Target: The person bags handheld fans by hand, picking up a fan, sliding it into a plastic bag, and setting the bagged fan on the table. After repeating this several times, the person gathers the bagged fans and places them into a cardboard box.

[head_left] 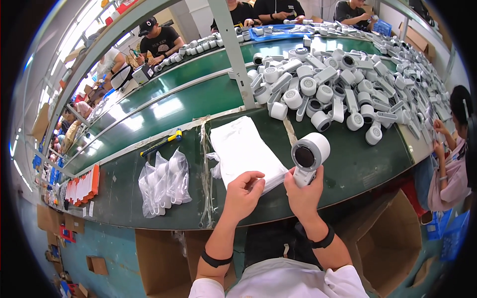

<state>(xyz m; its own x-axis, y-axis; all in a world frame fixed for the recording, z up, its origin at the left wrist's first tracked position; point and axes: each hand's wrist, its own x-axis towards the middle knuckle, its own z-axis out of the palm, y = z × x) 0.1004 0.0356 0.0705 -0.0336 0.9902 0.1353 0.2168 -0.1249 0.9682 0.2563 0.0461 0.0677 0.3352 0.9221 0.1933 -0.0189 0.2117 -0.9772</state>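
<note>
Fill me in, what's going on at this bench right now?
The person's right hand holds a white and gray round-headed device by its handle, dark face showing. The left hand is at the near end of a stack of flat white bags or sheets. Left of that stack lie some white items in clear bags, and a big pile of similar devices spreads beyond, to the right.

A factory floor for assembly and packing. A long green belt (171, 106) crosses the scene from left to far right, with several workers (161, 43) along its far side. On the near green bench (117, 201), identical grey-and-white devices (323, 92) lie heaped at right. Open cartons (392, 246) stand below on the floor (117, 248).
</note>
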